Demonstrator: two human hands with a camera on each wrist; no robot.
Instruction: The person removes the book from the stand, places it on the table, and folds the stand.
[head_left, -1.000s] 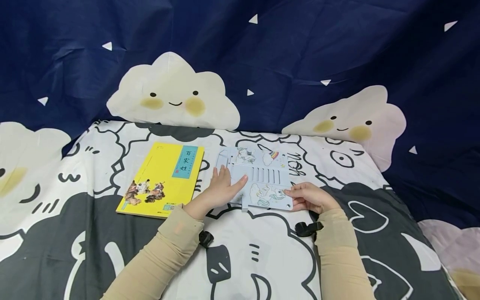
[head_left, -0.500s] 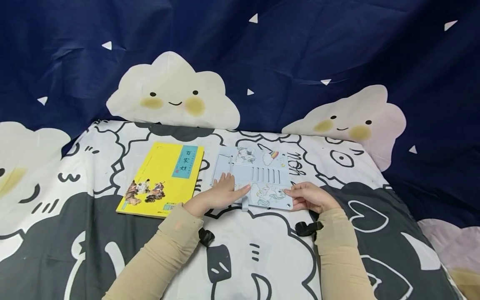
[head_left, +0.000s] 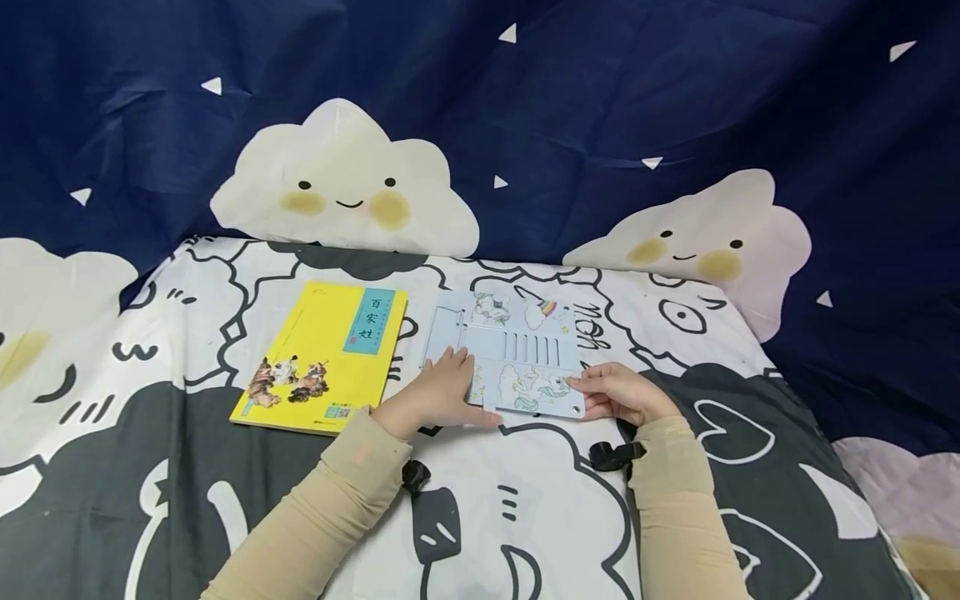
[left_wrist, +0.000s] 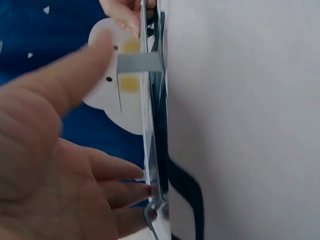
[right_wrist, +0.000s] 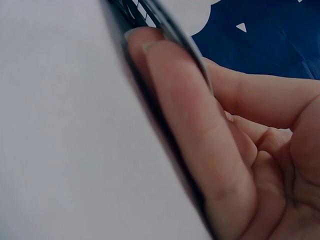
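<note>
A pale blue book stand (head_left: 525, 387) printed with unicorns and a rainbow lies folded flat on the bedding in the head view. My right hand (head_left: 618, 392) pinches its near right corner, thumb on top; the right wrist view puts fingers (right_wrist: 195, 130) under the plate. My left hand (head_left: 438, 392) is at the near left part of the stand, beside a wire-like frame. In the left wrist view its fingertips (left_wrist: 142, 190) touch or nearly touch the thin edge, while the thumb stands apart near a small metal tab (left_wrist: 140, 62).
A yellow book (head_left: 322, 358) with a blue title panel lies left of the stand. Black-and-white cartoon bedding (head_left: 555, 492) spreads underneath. Behind it hangs a dark blue cloth (head_left: 540, 108) with smiling clouds and white triangles.
My left hand has slid nearer along the stand, uncovering more of its left frame, and its thumb has dropped toward the near edge. My right hand keeps its place at the corner.
</note>
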